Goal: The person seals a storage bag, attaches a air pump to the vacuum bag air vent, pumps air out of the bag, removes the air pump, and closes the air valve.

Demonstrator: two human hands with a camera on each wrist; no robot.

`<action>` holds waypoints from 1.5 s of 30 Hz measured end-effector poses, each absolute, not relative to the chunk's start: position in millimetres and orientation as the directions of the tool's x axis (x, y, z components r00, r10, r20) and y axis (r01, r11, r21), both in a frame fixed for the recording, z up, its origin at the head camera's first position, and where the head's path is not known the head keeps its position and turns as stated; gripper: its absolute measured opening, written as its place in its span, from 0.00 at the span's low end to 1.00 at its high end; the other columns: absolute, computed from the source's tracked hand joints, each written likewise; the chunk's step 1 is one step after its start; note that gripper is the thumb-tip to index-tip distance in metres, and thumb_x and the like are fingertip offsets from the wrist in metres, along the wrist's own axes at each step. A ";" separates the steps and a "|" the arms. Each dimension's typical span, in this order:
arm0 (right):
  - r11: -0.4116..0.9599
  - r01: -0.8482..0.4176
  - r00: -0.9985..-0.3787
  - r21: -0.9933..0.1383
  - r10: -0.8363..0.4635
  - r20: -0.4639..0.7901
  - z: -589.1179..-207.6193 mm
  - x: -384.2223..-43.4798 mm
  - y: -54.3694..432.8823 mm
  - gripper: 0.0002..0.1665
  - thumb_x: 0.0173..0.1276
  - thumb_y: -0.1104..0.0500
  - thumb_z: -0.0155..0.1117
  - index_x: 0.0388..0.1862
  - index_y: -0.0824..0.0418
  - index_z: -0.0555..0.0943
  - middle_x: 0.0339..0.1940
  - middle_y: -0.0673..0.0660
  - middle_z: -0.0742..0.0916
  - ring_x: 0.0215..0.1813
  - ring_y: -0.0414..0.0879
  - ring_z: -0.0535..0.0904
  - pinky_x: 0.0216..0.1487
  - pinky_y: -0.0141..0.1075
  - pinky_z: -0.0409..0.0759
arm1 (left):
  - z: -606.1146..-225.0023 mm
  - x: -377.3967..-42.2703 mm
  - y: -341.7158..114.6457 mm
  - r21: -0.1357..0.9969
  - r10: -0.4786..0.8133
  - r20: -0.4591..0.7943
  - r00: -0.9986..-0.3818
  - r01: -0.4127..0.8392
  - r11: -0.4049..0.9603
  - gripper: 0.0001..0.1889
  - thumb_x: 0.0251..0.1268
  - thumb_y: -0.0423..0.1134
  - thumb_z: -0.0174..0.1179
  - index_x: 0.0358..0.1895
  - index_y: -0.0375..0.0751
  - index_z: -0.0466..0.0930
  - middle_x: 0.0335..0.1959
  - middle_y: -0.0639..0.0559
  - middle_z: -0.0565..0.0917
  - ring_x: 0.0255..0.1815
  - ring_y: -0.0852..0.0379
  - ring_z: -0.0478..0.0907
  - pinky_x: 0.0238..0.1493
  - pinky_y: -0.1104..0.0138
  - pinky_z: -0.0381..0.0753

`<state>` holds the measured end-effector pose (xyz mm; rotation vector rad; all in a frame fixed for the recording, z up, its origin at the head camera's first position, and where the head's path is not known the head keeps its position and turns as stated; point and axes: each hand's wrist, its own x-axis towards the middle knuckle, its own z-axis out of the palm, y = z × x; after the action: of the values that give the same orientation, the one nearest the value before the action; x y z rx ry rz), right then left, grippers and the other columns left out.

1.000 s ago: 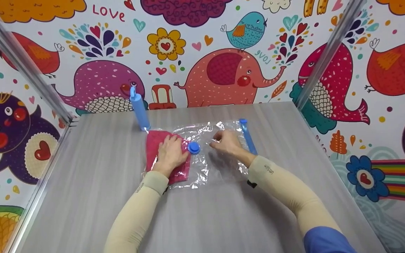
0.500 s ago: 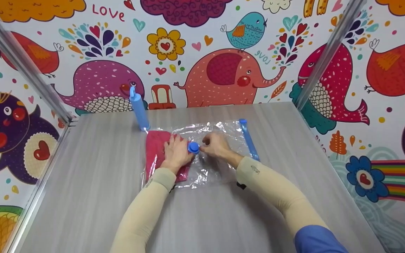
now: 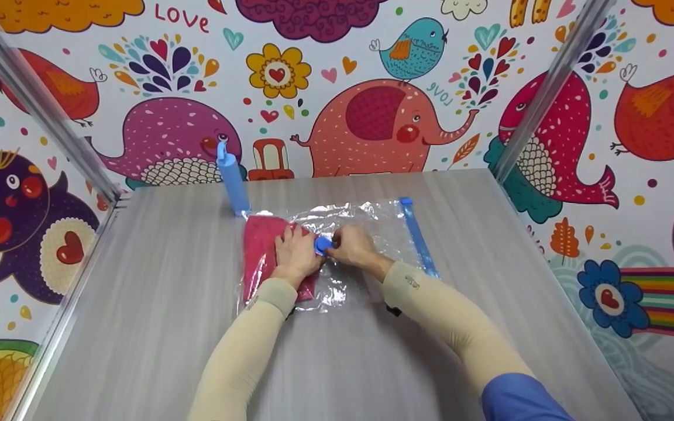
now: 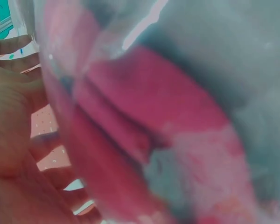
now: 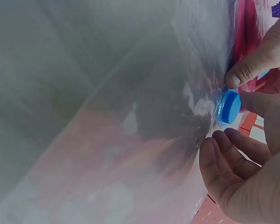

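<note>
A clear plastic storage bag [image 3: 337, 292] lies flat on the table, with folded pink cloth [image 3: 260, 248] inside its left part. Beside the cloth, the bag's round blue valve cap [image 3: 322, 244] stands up from the film. My left hand [image 3: 296, 252] rests on the bag over the cloth, fingers spread, its thumb [image 5: 247, 72] at the cap's edge. From the other side my right hand [image 3: 356, 245] pinches the blue cap; its remaining fingers [image 5: 233, 163] bend close to the film in the right wrist view.
A light blue hand pump [image 3: 232, 184] stands at the bag's far left corner. A blue zip strip [image 3: 416, 234] with a slider [image 3: 406, 201] runs along the bag's right edge. Printed wall panels and metal posts [image 3: 530, 117] border the grey table [image 3: 155, 292].
My right hand has moved left across the bag to the blue valve cap and taken hold of it. The left hand has shifted slightly right, towards the cap.
</note>
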<state>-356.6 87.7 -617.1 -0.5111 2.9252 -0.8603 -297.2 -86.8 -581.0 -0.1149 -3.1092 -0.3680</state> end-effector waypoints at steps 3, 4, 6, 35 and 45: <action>0.796 -0.285 -0.945 -0.534 -0.326 0.018 -617.6 -359.9 83.7 0.14 0.61 0.48 0.83 0.32 0.57 0.91 0.29 0.52 0.92 0.30 0.47 0.84 0.33 0.40 0.85 | -581.2 -296.9 -87.2 0.243 0.070 0.011 -0.997 0.071 0.967 0.26 0.68 0.48 0.74 0.68 0.45 0.88 0.78 0.35 0.78 0.85 0.32 0.68 0.78 0.35 0.73; 0.790 -0.296 -0.943 -0.536 -0.332 0.031 -623.5 -363.7 83.1 0.15 0.60 0.47 0.82 0.31 0.57 0.90 0.28 0.52 0.91 0.29 0.46 0.83 0.31 0.40 0.84 | -581.3 -296.8 -87.3 0.245 0.070 0.010 -0.997 0.071 0.967 0.26 0.68 0.48 0.73 0.68 0.45 0.88 0.78 0.35 0.78 0.86 0.31 0.67 0.78 0.35 0.73; 0.786 -0.305 -0.938 -0.539 -0.345 0.028 -625.2 -366.6 81.9 0.17 0.60 0.45 0.82 0.30 0.57 0.90 0.27 0.52 0.91 0.28 0.46 0.84 0.31 0.40 0.85 | -581.9 -296.0 -87.6 0.245 0.071 0.013 -0.997 0.072 0.967 0.26 0.68 0.47 0.73 0.69 0.46 0.88 0.79 0.34 0.78 0.86 0.31 0.67 0.78 0.35 0.72; 0.894 -0.406 -0.910 -0.190 -0.415 -0.007 -654.6 -394.7 60.9 0.16 0.68 0.46 0.75 0.34 0.58 0.91 0.31 0.56 0.94 0.30 0.49 0.87 0.32 0.42 0.90 | -589.4 -294.4 -95.0 0.268 0.111 -0.043 -0.993 0.096 0.959 0.34 0.71 0.51 0.67 0.80 0.50 0.79 0.89 0.33 0.68 0.93 0.30 0.58 0.89 0.34 0.62; 0.827 -0.542 -0.824 -0.151 -0.558 -0.101 -588.3 -358.8 63.5 0.14 0.62 0.64 0.79 0.46 0.65 0.89 0.46 0.61 0.93 0.47 0.58 0.92 0.51 0.49 0.95 | -589.8 -295.2 -94.0 0.291 0.107 -0.055 -0.993 0.087 0.953 0.39 0.69 0.59 0.72 0.82 0.52 0.78 0.90 0.35 0.66 0.94 0.29 0.56 0.91 0.34 0.60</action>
<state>-358.8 63.5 -588.3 -0.8678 2.8671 -0.1738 -295.2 -94.0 -589.8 -0.1579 -3.1738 -0.4685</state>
